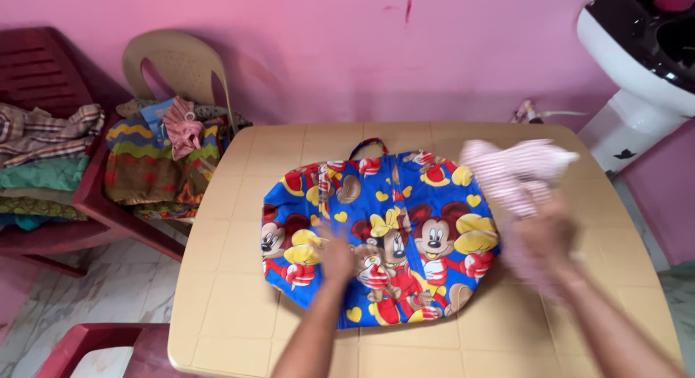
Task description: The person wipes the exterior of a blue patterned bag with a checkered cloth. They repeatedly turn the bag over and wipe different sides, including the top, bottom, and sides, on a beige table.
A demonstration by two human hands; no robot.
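The left hand [334, 256] presses flat, open, on the blue cartoon-print cloth bag [380, 237] while the right hand [539, 237] grips a blurred pink striped cloth [517, 168] just beyond it, best steadied over the beige plastic tabletop [224, 291].

A left hand [334, 253] presses flat on a blue cartoon-print bag [376, 229] spread across a beige table [239, 276], while the right hand [544, 234] lifts a blurred pink-striped cloth [515, 169] just beside it.
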